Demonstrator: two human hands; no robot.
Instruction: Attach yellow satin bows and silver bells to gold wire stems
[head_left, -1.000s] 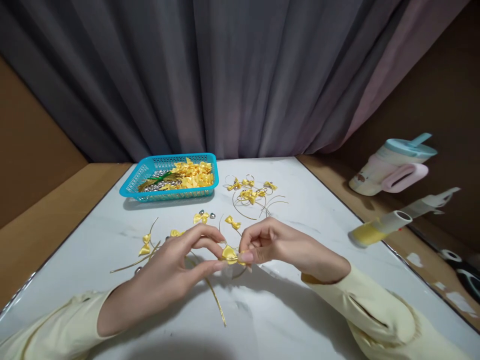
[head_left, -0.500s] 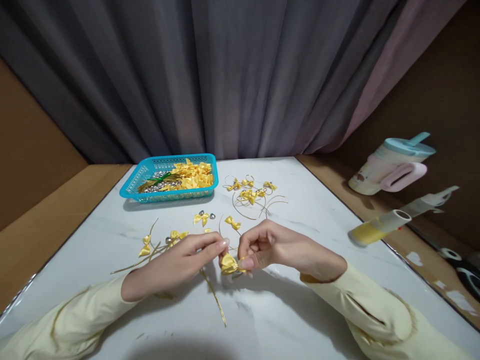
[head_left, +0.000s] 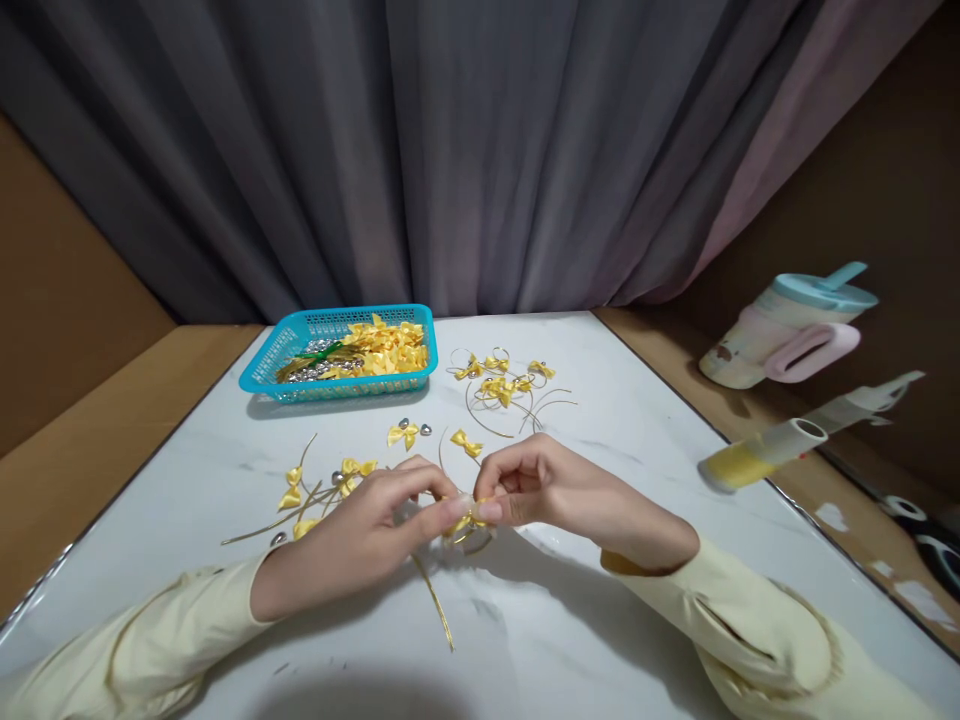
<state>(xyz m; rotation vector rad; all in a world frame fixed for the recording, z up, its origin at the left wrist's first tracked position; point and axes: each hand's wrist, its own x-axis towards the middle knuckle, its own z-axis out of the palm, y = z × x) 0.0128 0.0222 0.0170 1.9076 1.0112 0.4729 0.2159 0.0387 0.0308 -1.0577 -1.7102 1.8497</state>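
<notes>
Between the fingertips of both hands is a small yellow ribbon bow [head_left: 469, 521] with a thin gold cord looping below it. My left hand [head_left: 382, 520] pinches it from the left, thumb and forefinger closed. From the other side my right hand [head_left: 529, 487] pinches the same bow. The fingers hide most of it. A gold cord [head_left: 435, 605] trails on the table under the left hand. Just beyond the hands lie a loose yellow bow [head_left: 466, 443] and another bow [head_left: 403, 434] beside silver heart beads [head_left: 425, 430]. More bows and cords [head_left: 300, 500] lie by my left wrist.
A blue basket [head_left: 262, 384] with yellow bows, silver beads and gold cords stands at the back left. Several bows on looped cords [head_left: 501, 388] lie at the back right. Farther right are a tumbler [head_left: 780, 330], a glue bottle [head_left: 750, 458] and black-handled scissors [head_left: 937, 555].
My left thumb and fingers have moved right onto the bow and now pinch it. The bow has turned and is more covered. My right hand keeps its hold.
</notes>
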